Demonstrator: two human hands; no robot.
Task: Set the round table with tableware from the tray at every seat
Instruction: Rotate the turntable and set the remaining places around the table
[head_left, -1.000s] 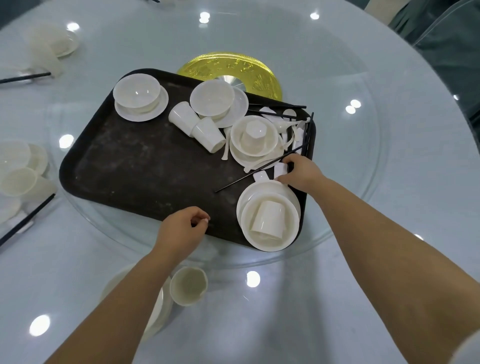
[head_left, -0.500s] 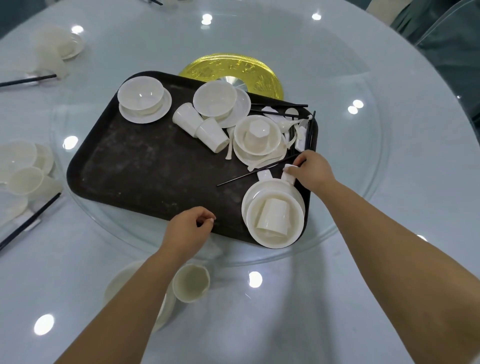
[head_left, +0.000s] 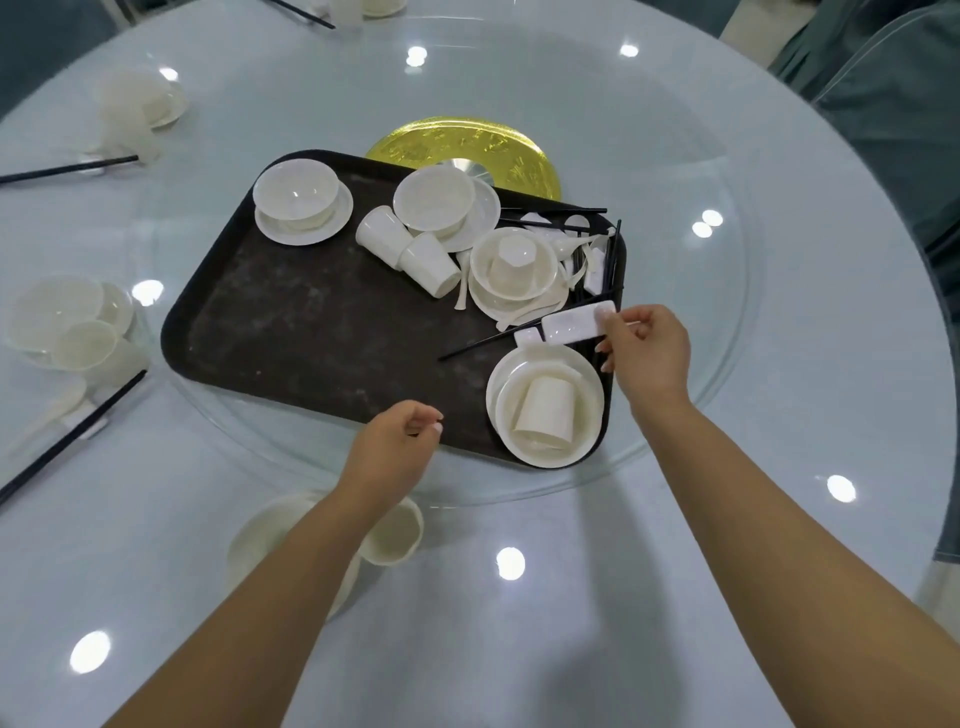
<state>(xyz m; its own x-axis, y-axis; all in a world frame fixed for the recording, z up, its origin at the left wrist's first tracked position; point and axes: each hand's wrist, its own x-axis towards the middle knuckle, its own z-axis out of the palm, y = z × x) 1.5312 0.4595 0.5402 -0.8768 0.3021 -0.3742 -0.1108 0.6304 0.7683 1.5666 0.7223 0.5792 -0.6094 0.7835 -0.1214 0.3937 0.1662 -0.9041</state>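
Note:
A dark brown tray (head_left: 311, 332) lies on the glass turntable (head_left: 701, 426) of the round table. It carries white bowls on saucers (head_left: 301, 205), two tipped cups (head_left: 410, 252), spoons, black chopsticks (head_left: 509, 338) and a plate holding a cup (head_left: 545, 408). My right hand (head_left: 647, 351) pinches one end of a white rectangular chopstick rest (head_left: 576, 323), lifted just above the tray's right side. My left hand (head_left: 395, 447) hovers at the tray's near edge, fingers loosely curled and holding nothing.
A white plate and cup (head_left: 392, 535) sit at the near seat under my left forearm. Place settings with bowls and chopsticks (head_left: 67, 327) lie at the left, another (head_left: 140, 104) at the far left. A gold disc (head_left: 467, 150) marks the table's middle. Chairs stand at the right.
My right hand has picked the white chopstick rest up from among the tray's tableware and drawn it slightly right. My left hand has stayed at the tray's near edge.

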